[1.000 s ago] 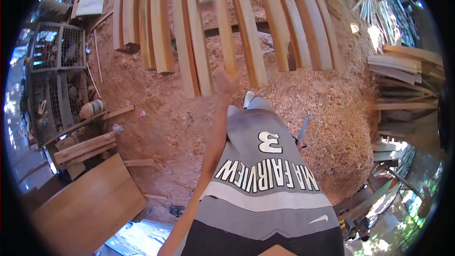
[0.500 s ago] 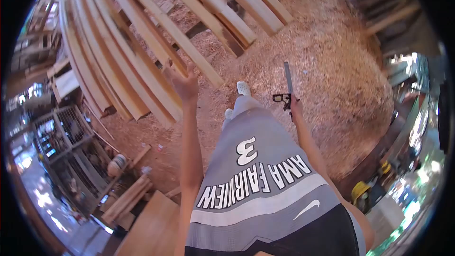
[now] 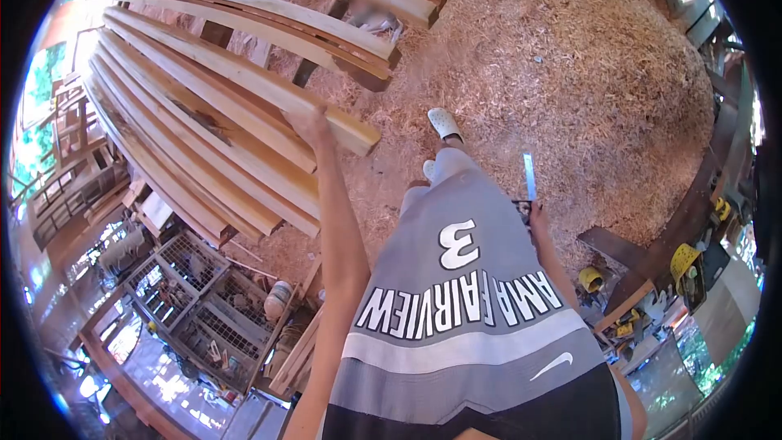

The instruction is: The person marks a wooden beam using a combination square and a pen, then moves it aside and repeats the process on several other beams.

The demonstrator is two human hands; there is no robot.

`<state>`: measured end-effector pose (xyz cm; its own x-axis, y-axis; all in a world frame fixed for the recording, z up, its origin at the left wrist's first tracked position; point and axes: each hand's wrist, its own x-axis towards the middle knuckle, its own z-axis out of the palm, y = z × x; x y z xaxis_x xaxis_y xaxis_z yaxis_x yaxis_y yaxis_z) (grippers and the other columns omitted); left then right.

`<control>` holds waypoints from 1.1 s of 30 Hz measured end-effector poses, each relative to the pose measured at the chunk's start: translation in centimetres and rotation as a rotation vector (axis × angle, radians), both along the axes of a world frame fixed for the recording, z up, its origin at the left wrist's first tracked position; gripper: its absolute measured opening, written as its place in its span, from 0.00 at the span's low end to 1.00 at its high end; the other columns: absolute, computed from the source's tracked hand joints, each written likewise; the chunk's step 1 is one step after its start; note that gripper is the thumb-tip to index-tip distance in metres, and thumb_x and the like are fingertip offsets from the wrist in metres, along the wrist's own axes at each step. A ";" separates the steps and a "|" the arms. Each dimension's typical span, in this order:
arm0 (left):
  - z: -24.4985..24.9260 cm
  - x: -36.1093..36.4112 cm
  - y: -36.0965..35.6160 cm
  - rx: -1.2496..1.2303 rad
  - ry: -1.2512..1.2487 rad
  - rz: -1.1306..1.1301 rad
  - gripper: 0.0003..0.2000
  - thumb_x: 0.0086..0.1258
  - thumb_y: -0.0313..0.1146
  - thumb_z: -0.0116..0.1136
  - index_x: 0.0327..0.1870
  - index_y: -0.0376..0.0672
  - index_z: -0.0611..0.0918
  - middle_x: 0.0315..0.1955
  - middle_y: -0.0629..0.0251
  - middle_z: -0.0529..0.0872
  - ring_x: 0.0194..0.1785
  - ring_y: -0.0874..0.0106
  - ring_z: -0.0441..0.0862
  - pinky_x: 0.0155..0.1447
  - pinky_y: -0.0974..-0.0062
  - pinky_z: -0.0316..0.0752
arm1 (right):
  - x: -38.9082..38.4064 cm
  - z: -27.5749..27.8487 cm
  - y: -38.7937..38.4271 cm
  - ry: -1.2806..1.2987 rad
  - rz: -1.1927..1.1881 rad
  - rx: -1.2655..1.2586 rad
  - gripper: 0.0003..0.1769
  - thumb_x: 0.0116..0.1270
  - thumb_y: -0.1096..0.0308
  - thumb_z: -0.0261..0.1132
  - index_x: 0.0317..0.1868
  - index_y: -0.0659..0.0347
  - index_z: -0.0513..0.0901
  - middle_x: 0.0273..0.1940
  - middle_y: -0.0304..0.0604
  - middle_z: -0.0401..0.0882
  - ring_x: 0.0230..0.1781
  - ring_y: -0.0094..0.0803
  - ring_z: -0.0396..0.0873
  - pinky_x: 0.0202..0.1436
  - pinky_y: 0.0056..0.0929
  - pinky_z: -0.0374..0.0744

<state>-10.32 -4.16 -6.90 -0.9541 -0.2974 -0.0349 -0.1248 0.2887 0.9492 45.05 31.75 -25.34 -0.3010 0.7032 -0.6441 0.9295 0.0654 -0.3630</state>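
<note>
My left hand point(image 3: 308, 125) is at the near end of a long wooden plank point(image 3: 346, 126), its fingers closed over the edge; the fingertips are partly hidden. Beside it, more sawn planks point(image 3: 244, 165) lie side by side, fanning towards the upper left. Low by my right thigh, my right hand point(image 3: 535, 217) is closed around what looks like a combination square point(image 3: 529, 178). The tool's metal blade points away from me, and its dark head is partly hidden by the hand and my shirt.
Wood shavings point(image 3: 570, 73) cover the ground, heaped to the right. A metal mesh rack point(image 3: 204, 301) stands at lower left, near a rounded pale container point(image 3: 278, 299). Yellow tools or helmets point(image 3: 684, 262) are at the right, beside dark boards point(image 3: 615, 248).
My left hand has gone from spread fingers above the planks to a hold on one plank's edge. The view has turned and shifted; the square in my right hand sits lower.
</note>
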 end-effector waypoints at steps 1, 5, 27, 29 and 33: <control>-0.5 0.2 0.1 -0.004 0.000 -0.005 0.48 0.57 0.17 0.67 0.82 0.33 0.56 0.68 0.47 0.74 0.69 0.53 0.73 0.77 0.61 0.66 | 1.7 -0.4 0.9 -0.056 -0.038 -0.033 0.41 0.80 0.34 0.52 0.43 0.69 0.90 0.34 0.66 0.88 0.41 0.65 0.88 0.45 0.56 0.83; 1.5 6.0 4.2 -0.035 0.041 0.039 0.50 0.57 0.18 0.67 0.83 0.32 0.53 0.70 0.47 0.70 0.72 0.53 0.69 0.81 0.63 0.60 | 2.3 2.3 3.4 -0.160 -0.045 0.021 0.43 0.79 0.31 0.51 0.43 0.69 0.90 0.36 0.69 0.87 0.43 0.67 0.87 0.45 0.58 0.82; 7.3 4.1 -0.1 -0.015 -0.256 -1.695 0.34 0.65 0.38 0.79 0.72 0.45 0.77 0.57 0.62 0.89 0.60 0.69 0.85 0.63 0.63 0.79 | -30.5 31.0 -20.6 0.879 0.461 0.347 0.12 0.73 0.63 0.69 0.47 0.64 0.87 0.36 0.54 0.87 0.36 0.51 0.88 0.39 0.40 0.81; 9.6 3.4 -0.3 -0.064 0.157 -1.680 0.23 0.68 0.25 0.73 0.65 0.44 0.83 0.43 0.67 0.92 0.47 0.75 0.86 0.53 0.70 0.81 | -32.4 31.1 -23.0 0.871 0.506 0.450 0.14 0.67 0.63 0.71 0.49 0.59 0.89 0.37 0.59 0.86 0.44 0.60 0.85 0.47 0.49 0.80; 11.1 2.8 -1.2 0.363 -0.422 -1.665 0.20 0.72 0.19 0.67 0.65 0.38 0.83 0.48 0.66 0.92 0.49 0.78 0.87 0.54 0.77 0.82 | -33.1 32.1 -25.6 0.828 0.440 0.575 0.19 0.61 0.58 0.78 0.49 0.58 0.90 0.40 0.50 0.89 0.45 0.52 0.83 0.50 0.45 0.81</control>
<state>-7.51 -5.34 4.20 -0.1163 0.9776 -0.1756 -0.1757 0.1537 0.9724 11.98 6.18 6.74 -0.7868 0.5588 0.2622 0.2664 0.6906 -0.6724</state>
